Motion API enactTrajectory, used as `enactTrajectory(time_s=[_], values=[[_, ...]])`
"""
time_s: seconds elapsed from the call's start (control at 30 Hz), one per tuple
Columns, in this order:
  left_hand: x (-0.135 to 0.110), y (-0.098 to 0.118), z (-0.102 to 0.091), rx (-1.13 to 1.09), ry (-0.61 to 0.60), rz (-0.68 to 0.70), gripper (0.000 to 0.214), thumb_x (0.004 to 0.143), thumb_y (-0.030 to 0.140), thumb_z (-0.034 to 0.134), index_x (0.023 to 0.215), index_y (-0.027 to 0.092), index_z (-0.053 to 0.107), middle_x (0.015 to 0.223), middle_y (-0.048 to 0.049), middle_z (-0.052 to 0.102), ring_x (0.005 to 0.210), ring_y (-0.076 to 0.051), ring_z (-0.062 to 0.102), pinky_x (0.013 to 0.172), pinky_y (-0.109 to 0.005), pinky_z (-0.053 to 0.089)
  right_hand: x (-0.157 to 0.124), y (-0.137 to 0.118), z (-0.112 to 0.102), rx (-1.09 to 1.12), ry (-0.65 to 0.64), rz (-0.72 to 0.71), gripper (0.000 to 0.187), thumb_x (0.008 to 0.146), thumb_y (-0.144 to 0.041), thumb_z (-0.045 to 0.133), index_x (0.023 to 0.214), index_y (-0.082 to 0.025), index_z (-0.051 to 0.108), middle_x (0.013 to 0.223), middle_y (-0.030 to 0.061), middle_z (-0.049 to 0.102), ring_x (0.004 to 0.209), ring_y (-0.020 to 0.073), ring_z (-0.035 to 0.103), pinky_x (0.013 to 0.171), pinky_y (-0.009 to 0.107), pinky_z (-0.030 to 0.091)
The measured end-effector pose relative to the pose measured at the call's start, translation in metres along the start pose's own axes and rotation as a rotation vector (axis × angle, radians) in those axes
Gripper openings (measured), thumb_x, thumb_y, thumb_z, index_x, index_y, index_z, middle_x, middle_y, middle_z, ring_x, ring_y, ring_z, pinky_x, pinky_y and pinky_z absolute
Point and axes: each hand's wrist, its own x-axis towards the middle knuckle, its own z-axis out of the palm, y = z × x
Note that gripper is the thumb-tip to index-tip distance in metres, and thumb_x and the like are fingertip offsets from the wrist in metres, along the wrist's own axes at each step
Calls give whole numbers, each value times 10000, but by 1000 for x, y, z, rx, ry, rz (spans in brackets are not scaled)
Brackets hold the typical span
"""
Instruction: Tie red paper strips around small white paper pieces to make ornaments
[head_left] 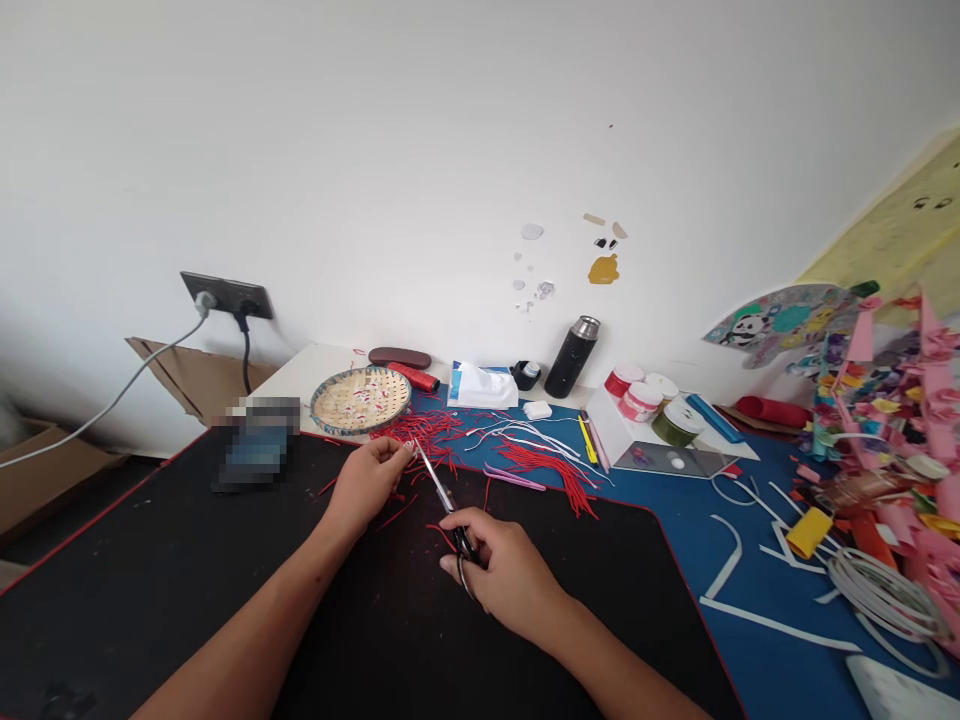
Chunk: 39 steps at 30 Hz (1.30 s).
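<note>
My right hand (pixel 499 565) holds a pair of scissors (pixel 444 492) by its black handles, the metal blades pointing up and left. The blade tips reach close to the fingertips of my left hand (pixel 369 482). Thumb and forefinger of that hand pinch something small and whitish, too small to name. Behind the fingers lies a heap of red cord pieces (pixel 427 432), partly hidden by the hand. A round woven basket (pixel 319 418) holding many small white and red bits stands beyond my left hand. The black mat (pixel 360 620) lies under both hands.
A bundle of red cords (pixel 551 470), white strips (pixel 517 430), purple tweezers (pixel 514 478) and a yellow cutter (pixel 587 440) lie behind the mat. Further back stand a black flask (pixel 571 360) and ribbon spools (pixel 641 400). Paper crafts (pixel 885 450) crowd the right; a blurred-out device (pixel 259 445) sits left.
</note>
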Motion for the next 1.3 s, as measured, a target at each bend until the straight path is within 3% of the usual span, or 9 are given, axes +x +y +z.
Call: enactTrajectory(time_s=[0.13, 0.3, 0.47, 0.83, 1.07, 1.3], values=[[-3, 2, 1, -98, -40, -28, 429, 750, 628, 702, 675, 225, 572, 481, 69, 502, 409, -119, 415, 427, -241, 288, 6, 1, 1, 328, 0, 102, 366, 857, -324, 728, 1215, -261, 684, 705, -80, 510, 400, 59, 449, 416, 198, 325], [-8, 5, 6, -225, -137, -45, 456, 755, 637, 722, 685, 223, 544, 535, 64, 517, 435, -108, 420, 443, -237, 294, 23, -5, -3, 592, 77, 90, 420, 830, -452, 751, 1165, -205, 698, 645, -95, 467, 352, 52, 446, 373, 191, 294], [-15, 9, 12, -297, -233, -75, 428, 750, 603, 754, 734, 214, 575, 566, 58, 526, 458, -100, 401, 452, -233, 281, 40, -1, 0, 671, 179, 69, 392, 820, -483, 751, 1074, -187, 710, 624, -100, 449, 344, 51, 457, 369, 191, 282], [-31, 11, 31, -224, -392, -140, 374, 758, 577, 767, 775, 221, 653, 580, 31, 565, 500, -137, 460, 466, -256, 335, 42, 19, -4, 718, 187, 76, 354, 818, -489, 777, 985, -186, 700, 613, -99, 480, 339, 48, 462, 362, 188, 290], [-35, 14, 34, -76, -496, -98, 430, 793, 631, 736, 757, 217, 626, 589, 31, 573, 498, -134, 471, 478, -248, 378, 40, 17, -7, 761, 179, 78, 390, 795, -515, 796, 965, -182, 686, 606, -89, 539, 345, 53, 468, 357, 183, 301], [-39, 15, 31, 104, -571, 34, 428, 886, 623, 657, 859, 197, 680, 693, 2, 641, 581, -149, 535, 545, -255, 428, 37, 14, -10, 763, 145, 73, 334, 826, -480, 783, 939, -177, 695, 588, -92, 522, 348, 54, 481, 353, 174, 305]])
